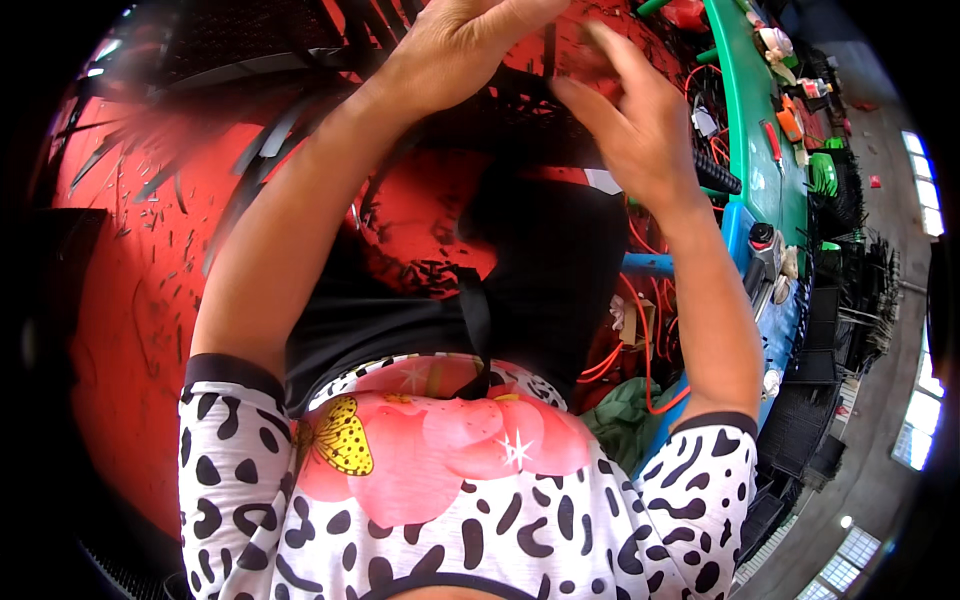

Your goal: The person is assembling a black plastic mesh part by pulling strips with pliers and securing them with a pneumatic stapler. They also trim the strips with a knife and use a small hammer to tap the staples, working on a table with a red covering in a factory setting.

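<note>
My left hand (455,45) reaches to the upper edge of the view, over a dark woven piece with black strips (280,65). Its fingertips are cut off by the edge, so what they hold, if anything, is hidden. My right hand (640,125) is slightly blurred, its thumb and forefinger apart, with nothing plainly between them. It sits beside a dark perforated or woven part (530,120) that lies between the two hands. Loose ends of black strips fan out to the left of my left forearm, smeared by motion.
Black scraps lie scattered on a red surface (140,300). Along the right runs a green tabletop (745,110) with orange and red items, joined to a blue one (740,225) bearing a dark-and-grey tool (765,250). Orange hoses (645,330) hang below. Black baskets (805,370) stand stacked beyond.
</note>
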The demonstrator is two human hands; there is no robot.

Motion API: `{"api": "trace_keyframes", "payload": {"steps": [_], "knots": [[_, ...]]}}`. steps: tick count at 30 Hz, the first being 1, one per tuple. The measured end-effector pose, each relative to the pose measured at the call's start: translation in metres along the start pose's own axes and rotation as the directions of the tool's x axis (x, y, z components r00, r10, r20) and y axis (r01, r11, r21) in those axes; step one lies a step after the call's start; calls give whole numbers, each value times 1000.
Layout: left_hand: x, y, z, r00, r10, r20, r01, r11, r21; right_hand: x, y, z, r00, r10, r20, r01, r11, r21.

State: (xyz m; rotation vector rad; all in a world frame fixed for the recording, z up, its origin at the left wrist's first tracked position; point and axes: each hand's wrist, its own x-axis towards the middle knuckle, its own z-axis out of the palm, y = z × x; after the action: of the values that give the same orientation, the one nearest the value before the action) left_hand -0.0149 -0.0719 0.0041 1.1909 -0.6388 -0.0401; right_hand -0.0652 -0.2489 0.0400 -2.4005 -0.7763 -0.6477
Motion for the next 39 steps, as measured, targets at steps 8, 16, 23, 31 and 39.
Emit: {"api": "trace_keyframes", "payload": {"steps": [8,16,23,31,39], "knots": [[3,10,-5,972,119,203,-228,677,699,-13,9,6,936,339,93,-337,791,511],[-3,21,10,898,-226,377,-307,291,906,-25,-13,27,841,540,-25,-269,457,848],[-20,9,11,936,-190,297,-250,239,938,-29,-23,29,800,598,52,-258,263,930],[-31,3,23,964,-80,255,-230,238,944,-25,-42,-10,860,487,152,-372,396,839],[-35,-8,28,959,94,267,-282,219,934,14,-15,-9,807,562,180,-521,535,665]]}}
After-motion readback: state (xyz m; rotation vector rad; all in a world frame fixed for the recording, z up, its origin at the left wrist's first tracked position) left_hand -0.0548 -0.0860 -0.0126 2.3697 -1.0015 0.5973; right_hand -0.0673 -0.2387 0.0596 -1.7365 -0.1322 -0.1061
